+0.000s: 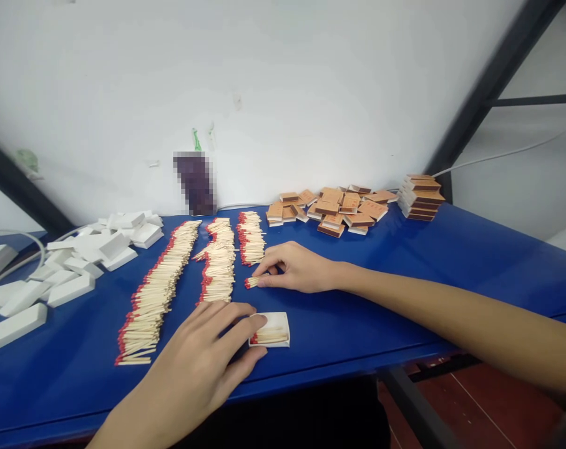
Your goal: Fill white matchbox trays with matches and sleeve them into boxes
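Note:
My left hand point(203, 355) rests on the blue table point(404, 293), thumb and fingers closed on the left end of a small white matchbox tray point(276, 329) that holds some red-tipped matches. My right hand point(294, 267) reaches in from the right, its fingers pinched on a small bunch of matches point(252, 282) lying on the table. Just beyond it lie three rows of red-tipped matches: a long left row point(158, 290), a middle row point(217, 262) and a short right row point(251, 238).
Several empty white trays point(77, 262) are heaped at the left. Orange-brown matchbox sleeves point(332, 209) lie scattered at the back, with a neat stack point(420, 196) to their right. A white wall stands close behind; the table's front edge runs just below my left hand.

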Tool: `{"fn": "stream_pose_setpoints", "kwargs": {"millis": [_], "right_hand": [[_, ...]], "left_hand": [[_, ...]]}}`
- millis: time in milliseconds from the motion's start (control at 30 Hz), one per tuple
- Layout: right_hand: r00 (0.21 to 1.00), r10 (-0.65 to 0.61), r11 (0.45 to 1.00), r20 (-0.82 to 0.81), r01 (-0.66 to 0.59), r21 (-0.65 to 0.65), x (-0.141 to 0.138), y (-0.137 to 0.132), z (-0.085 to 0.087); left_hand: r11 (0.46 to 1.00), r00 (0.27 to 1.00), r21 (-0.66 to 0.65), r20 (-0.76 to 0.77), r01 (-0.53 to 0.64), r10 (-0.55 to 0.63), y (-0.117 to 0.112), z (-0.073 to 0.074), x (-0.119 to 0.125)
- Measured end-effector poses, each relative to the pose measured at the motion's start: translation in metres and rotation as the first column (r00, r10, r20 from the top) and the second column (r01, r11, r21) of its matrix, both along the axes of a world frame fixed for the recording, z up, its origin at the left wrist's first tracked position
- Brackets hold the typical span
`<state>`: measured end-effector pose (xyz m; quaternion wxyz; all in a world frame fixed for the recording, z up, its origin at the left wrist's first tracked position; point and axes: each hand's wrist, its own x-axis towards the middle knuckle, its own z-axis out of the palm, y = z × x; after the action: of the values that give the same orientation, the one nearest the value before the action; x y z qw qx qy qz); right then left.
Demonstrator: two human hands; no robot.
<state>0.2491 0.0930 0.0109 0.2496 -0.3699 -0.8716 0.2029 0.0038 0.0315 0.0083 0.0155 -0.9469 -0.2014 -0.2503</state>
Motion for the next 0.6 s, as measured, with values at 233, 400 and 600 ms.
{"fn": "stream_pose_setpoints", "kwargs": {"millis": [233,400,600], "right_hand": [[1.0,-0.006,1.0,0.025,0.006,0.014,-0.0007,-0.0011,0.0012],[1.0,-0.012,0.999,-0.011,0.012,-0.043,-0.0019,-0.0012,0.0014],[0.996,-0.058,0.991,-0.071,0.049,-0.128,-0.0006,0.0013,-0.0012]], "left_hand": [[1.0,1.0,-0.02,-0.009,0.0,0.0,0.0008,-0.0005,-0.0007],[1.0,1.0,-0.011,0.01,-0.008,0.008,0.001,-0.0009,-0.0004],[1.0,1.0,-0.023,0.007,-0.005,0.005,0.0001,-0.0007,-0.0004]]}}
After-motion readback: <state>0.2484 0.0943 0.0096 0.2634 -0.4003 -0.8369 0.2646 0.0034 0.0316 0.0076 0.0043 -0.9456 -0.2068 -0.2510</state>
